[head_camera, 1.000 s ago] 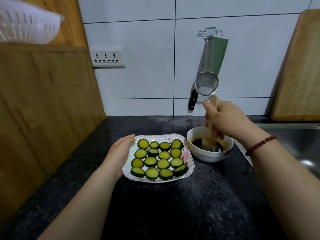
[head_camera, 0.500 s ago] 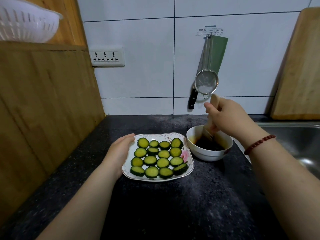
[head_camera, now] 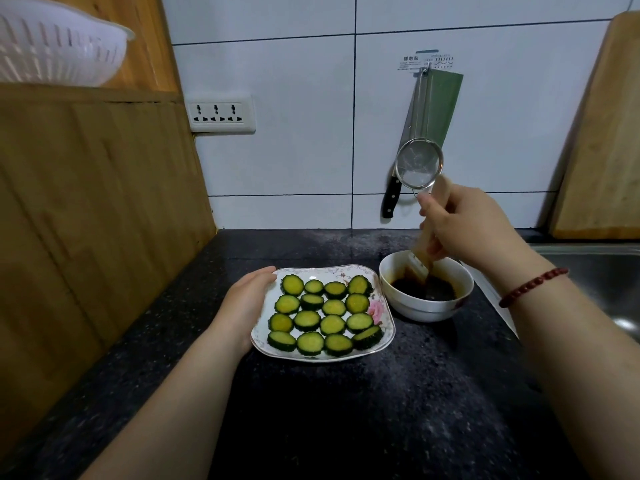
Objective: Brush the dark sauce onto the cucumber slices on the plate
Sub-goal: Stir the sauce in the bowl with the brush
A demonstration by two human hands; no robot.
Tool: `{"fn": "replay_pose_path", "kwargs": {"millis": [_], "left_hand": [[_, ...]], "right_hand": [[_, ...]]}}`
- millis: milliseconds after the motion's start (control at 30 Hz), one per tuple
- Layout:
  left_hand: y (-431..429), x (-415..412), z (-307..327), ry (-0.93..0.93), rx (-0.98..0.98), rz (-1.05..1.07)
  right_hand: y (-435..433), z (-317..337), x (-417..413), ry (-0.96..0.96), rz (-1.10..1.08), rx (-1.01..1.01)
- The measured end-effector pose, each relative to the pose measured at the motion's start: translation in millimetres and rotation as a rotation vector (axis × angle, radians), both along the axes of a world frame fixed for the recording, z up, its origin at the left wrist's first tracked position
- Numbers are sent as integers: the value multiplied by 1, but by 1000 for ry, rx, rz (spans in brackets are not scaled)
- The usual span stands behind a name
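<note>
Over the white bowl (head_camera: pixel 427 311), the right hand (head_camera: pixel 471 226) has its fingers and thumb curled round the pale handle of a brush (head_camera: pixel 419 258), which slants down so that its head hangs inside the bowl's far rim. The head is blurred, and whether it touches the dark sauce (head_camera: pixel 436 292) pooled below I can't tell. A red bead bracelet (head_camera: pixel 530 285) circles that wrist.

Just left of the bowl sits the plate (head_camera: pixel 322 355), with the cucumber slices (head_camera: pixel 320 315) laid out in four rows of four. The left hand (head_camera: pixel 247 299) rests against the plate's left rim, fingers together and only gently curved.

Both dishes stand on a dark speckled counter (head_camera: pixel 346 410). A small strainer (head_camera: pixel 419 164) and a knife (head_camera: pixel 393 199) hang on the tiled wall behind the bowl. A steel sink (head_camera: pixel 606 289) lies off to the right.
</note>
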State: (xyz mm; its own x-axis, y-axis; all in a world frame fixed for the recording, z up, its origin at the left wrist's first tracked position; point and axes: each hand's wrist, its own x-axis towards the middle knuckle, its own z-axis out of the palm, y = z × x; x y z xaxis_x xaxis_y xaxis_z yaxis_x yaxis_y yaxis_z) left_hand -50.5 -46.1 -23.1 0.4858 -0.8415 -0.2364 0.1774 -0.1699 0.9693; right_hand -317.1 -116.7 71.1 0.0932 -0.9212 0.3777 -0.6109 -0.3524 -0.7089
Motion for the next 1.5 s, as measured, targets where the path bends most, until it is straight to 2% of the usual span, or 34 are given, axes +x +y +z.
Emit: {"fn": "replay_pose_path", "kwargs": {"millis": [100,267,400,567,1000,1133,1400,1500], "left_hand": [[0,0,0,-2,2,4],[0,0,0,18,-8,5],[0,-1,0,-3,-12,8],[0,0,0,-18,-10,6],[-1,1,-2,-16,-10,4],[-1,1,-3,-31,-9,9],[-1,0,-2,-23,-10,10],[-1,0,-2,-27,-1,12]], "right_hand": [[0,-2,1,55,15,56],[1,2,2,-66,13,26],[2,-2,4,2,55,46],[6,3,5,-103,36,-17],[-4,0,-10,151,-110,-13],[-2,3,-8,203,-90,3],[6,2,5,-14,60,34],[4,-1,5,-39,66,9]]}}
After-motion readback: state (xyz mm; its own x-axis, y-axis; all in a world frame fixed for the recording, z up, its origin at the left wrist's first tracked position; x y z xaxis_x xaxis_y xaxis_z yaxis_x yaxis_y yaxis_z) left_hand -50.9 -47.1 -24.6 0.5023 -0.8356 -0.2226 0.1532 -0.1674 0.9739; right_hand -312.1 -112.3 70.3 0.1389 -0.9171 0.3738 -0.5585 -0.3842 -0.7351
